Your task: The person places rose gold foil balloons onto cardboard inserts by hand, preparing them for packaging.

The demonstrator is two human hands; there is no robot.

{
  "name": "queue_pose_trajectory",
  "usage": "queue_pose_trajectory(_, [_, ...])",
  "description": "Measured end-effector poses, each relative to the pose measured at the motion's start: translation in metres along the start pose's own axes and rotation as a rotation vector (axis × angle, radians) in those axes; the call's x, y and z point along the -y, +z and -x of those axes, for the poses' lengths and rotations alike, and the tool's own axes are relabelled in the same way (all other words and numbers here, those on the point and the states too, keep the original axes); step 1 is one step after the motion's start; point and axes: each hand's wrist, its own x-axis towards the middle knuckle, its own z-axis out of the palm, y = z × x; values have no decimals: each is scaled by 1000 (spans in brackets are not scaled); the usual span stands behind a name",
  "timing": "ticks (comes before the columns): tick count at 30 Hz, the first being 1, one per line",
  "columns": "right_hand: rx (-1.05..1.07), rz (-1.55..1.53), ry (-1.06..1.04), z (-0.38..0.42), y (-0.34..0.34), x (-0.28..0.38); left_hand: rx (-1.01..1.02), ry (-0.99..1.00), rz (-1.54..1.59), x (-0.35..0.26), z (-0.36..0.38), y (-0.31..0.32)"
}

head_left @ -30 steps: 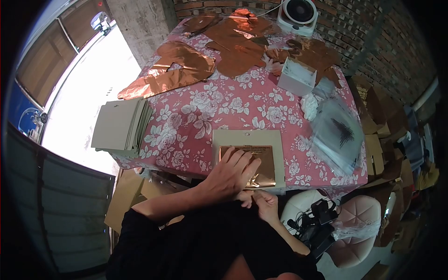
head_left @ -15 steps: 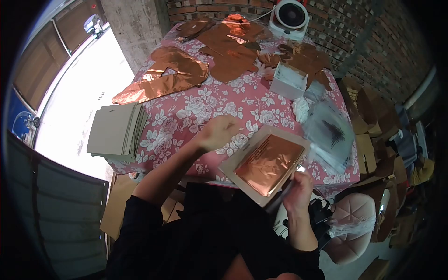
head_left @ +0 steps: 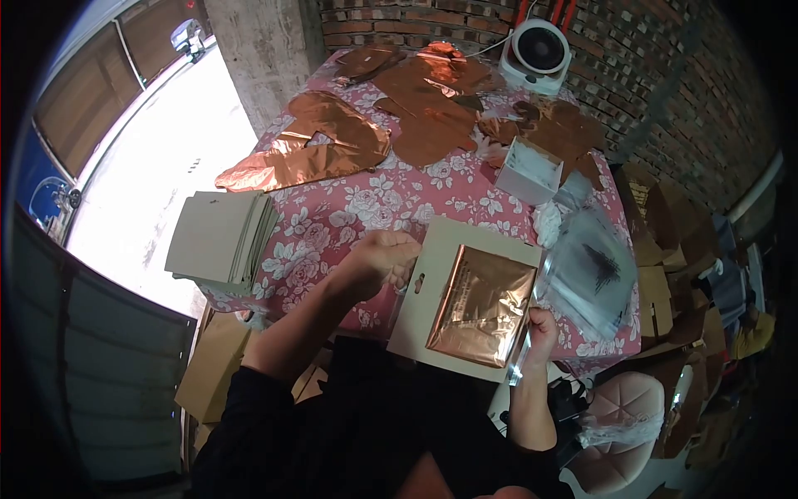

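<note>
A grey-beige backing card with a hang hole is tilted at the table's near edge. On it lies a folded copper-coloured foil sheet with printed text. My right hand is closed on the card's right edge, where a shiny strip of clear plastic shows. At the card's upper left edge is my left hand, its fingers pinched together. Whether they grip the card or a clear film beside it, I cannot make out.
On the floral tablecloth are a stack of grey cards, flat copper foil shapes, a white box and clear plastic bags. A white fan heater stands at the back. Cardboard boxes and a padded chair are right.
The card has turned more upright and faces me. My left hand has come down to its left edge, and the right hand still holds the other side. The view has shifted slightly.
</note>
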Motion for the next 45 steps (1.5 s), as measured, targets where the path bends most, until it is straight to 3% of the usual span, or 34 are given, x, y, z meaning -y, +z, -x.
queue_pose_trajectory(2, [-139, 1, 101, 3, 10, 5, -49, 18, -65, 2, 2, 2])
queue_pose_trajectory(6, [-163, 0, 114, 1, 9, 2, -138, 99, -201, 6, 2, 8])
queue_pose_trajectory(10, [-70, -56, 107, -5, 3, -3, -196, 82, -190, 12, -4, 7])
queue_pose_trajectory(15, [-103, -39, 110, -7, 4, -2, -88, 21, -28, 13, -9, -1])
queue_pose_trajectory(18, [-19, -67, 110, -12, -15, -5, -105, 27, 14, 7, -11, 10])
queue_pose_trajectory(21, [-8, 28, 101, -13, -17, -3, -30, 48, -6, 9, -11, 3])
queue_pose_trajectory(28, [37, -47, 110, -19, -34, -10, -93, 22, -62, 18, -20, -2])
queue_pose_trajectory(30, [96, -33, -16, -32, -72, -19, -73, -71, 214, 18, -18, 7])
queue_pose_trajectory(33, [-29, -54, 21, -21, -34, -1, -66, -239, -13, -13, 11, 34])
queue_pose_trajectory(36, [-117, -49, 20, -24, -46, -3, -87, -233, -92, 0, 11, 29])
queue_pose_trajectory(38, [-10, 17, -68, -35, -94, -14, -45, -203, -91, 13, 5, 15])
queue_pose_trajectory(40, [55, 5, -109, -29, -78, -9, 0, -170, -92, 15, 5, 15])
queue_pose_trajectory(43, [-101, 57, -128, -18, -58, -6, -29, -102, 7, 12, 9, 26])
queue_pose_trajectory(45, [3, -11, -61, -14, -55, -3, 16, -46, -64, 17, 7, 22])
